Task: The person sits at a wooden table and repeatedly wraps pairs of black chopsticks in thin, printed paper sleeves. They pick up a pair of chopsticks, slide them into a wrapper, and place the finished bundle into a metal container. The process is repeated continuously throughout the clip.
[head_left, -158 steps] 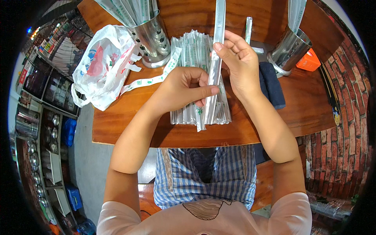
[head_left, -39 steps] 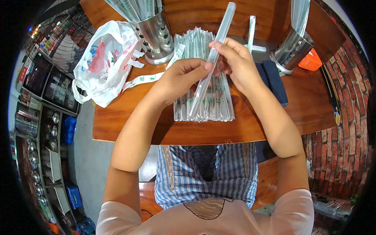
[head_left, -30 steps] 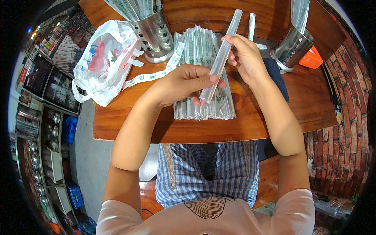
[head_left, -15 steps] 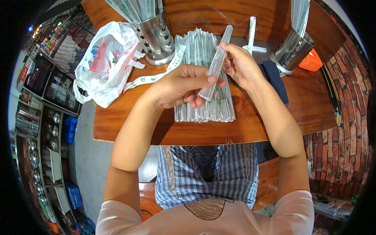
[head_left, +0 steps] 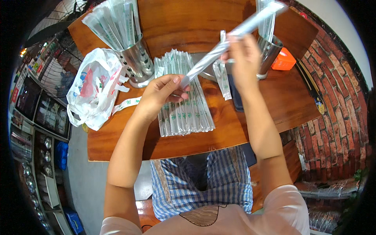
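Observation:
A long clear plastic sleeve (head_left: pixel 208 59) slants up to the right between my hands, its upper end smeared by motion. My left hand (head_left: pixel 158 94) pinches the lower end between thumb and fingers, above the pile. Higher up, my right hand (head_left: pixel 246 58) grips the sleeve along its length; that hand is blurred. Below them lies a neat pile of long, thin clear packets (head_left: pixel 186 117) with green print, side by side on the wooden table (head_left: pixel 117 143). What the held sleeve contains, if anything, cannot be made out.
A metal cup (head_left: pixel 137 64) full of similar packets stands behind a white plastic bag (head_left: pixel 92 90) at left. Another metal cup (head_left: pixel 272 53) stands back right, beside an orange box (head_left: pixel 284 59). A loose packet (head_left: pixel 224 84) lies beside a dark flat item (head_left: pixel 237 96). Brick wall (head_left: pixel 329 129) borders the right.
The sleeve has swung from steep to more slanted, its upper end going up and right with my right hand. My left hand keeps the lower end. The whole view has shifted.

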The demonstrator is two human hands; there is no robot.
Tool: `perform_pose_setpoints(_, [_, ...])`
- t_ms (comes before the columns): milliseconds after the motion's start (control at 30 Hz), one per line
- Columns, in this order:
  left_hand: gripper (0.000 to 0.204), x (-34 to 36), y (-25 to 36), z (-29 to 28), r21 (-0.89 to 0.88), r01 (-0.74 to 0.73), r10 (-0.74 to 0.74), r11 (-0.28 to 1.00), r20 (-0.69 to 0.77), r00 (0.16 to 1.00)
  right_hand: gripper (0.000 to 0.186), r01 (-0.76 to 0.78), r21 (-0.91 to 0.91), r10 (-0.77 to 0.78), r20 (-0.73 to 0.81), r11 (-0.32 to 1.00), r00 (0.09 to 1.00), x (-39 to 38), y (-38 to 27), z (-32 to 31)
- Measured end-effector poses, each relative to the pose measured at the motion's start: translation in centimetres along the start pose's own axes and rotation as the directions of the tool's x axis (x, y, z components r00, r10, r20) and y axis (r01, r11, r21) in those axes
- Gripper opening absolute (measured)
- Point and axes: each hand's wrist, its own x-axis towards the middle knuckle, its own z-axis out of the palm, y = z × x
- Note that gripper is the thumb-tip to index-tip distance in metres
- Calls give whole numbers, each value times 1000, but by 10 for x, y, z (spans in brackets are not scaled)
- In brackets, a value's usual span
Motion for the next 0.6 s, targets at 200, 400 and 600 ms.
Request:
perform_pose_setpoints(200, [26,0,-1,-8,15,-29,31,999,-88,996,20,324,-603,-617,-375,729,692,56,-53,-86])
perform_pose_setpoints(400, [22,2,-2,-7,-1,-43,42,999,-94,995,33,-30,-980,-448,-118,197,887,92,-33,-149])
perform_pose_setpoints(600, [19,8,-9,-21,-28,-63,57,998,-183,981,37,-214,-976,71,-216,-31,974,99,-3,-145])
